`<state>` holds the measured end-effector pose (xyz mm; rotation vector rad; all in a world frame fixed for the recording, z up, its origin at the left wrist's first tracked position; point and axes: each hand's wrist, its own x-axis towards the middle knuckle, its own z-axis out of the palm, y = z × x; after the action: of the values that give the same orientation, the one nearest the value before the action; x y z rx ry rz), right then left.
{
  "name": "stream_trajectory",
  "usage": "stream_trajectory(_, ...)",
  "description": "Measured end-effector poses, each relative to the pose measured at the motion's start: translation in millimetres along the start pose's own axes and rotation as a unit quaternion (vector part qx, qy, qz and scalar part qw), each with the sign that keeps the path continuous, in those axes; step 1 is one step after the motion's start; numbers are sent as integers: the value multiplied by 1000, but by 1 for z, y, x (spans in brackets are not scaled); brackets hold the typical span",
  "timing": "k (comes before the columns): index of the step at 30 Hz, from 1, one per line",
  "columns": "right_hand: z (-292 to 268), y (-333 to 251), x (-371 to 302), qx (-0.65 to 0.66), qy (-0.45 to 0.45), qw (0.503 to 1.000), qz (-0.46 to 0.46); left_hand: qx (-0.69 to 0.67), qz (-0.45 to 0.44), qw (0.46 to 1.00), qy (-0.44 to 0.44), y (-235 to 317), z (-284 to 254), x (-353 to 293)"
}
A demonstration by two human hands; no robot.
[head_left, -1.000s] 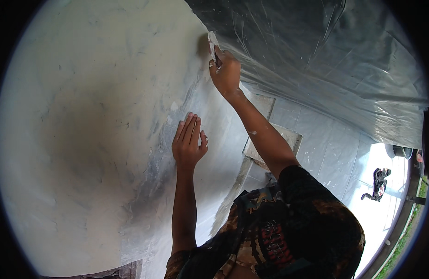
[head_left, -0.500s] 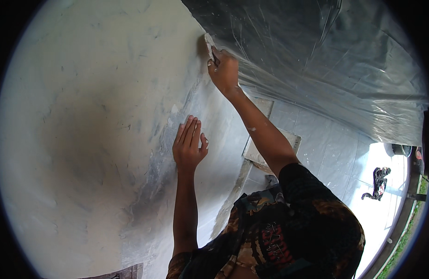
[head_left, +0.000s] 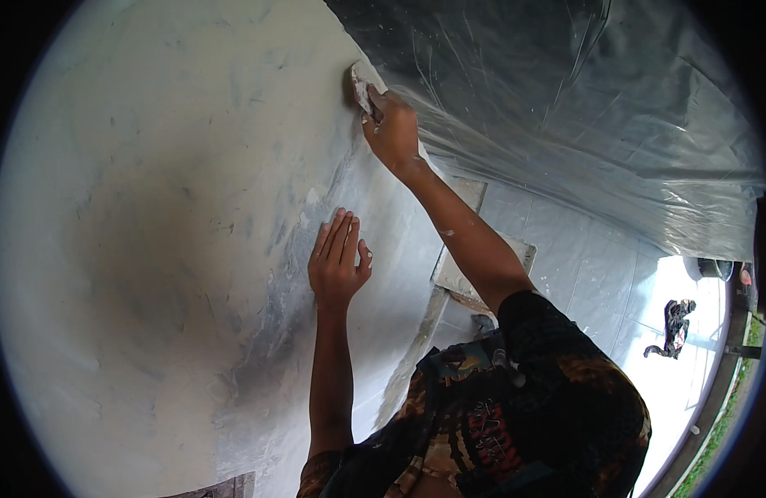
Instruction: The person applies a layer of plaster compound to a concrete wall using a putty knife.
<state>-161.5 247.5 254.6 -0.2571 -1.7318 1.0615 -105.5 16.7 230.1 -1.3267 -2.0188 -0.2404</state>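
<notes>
My right hand (head_left: 393, 134) is closed round the handle of a putty knife (head_left: 363, 86). Its blade is smeared with white paste and lies against the pale, patchy wall (head_left: 167, 166), close to the wall's far edge. Lower down, my left hand (head_left: 340, 264) rests flat on the same wall with fingers stretched out and nothing in them. Under and beside it runs a grey, unevenly coated strip (head_left: 287, 286). Most of the putty knife's handle is hidden by my right fingers.
Clear plastic sheeting (head_left: 582, 124) hangs along the far right side, close beside my right hand. Below my right arm, a pale tray-like box (head_left: 522, 252) stands on the grey tiled floor (head_left: 578, 257). A dark crumpled item (head_left: 675, 326) lies further right.
My right hand and the putty knife have shifted slightly left along the wall, and the blade now shows more of its broad face. My left hand has stayed in place.
</notes>
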Motion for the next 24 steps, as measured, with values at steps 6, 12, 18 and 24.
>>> stream_trajectory(6,-8,-25,-60,90,-37,995,-16,6,-7,1000,-7,-2,-3,-3)
stream_trajectory(12,-5,4,-6,26,28,999,23,4,-2,1000,-10,-1,-1,0)
stream_trajectory(18,6,-21,-81,76,-33,995,-54,10,-6,1000,-12,-3,-1,-5)
stream_trajectory(24,-15,-4,-25,36,41,997,61,11,0,1000,-8,-2,0,-1)
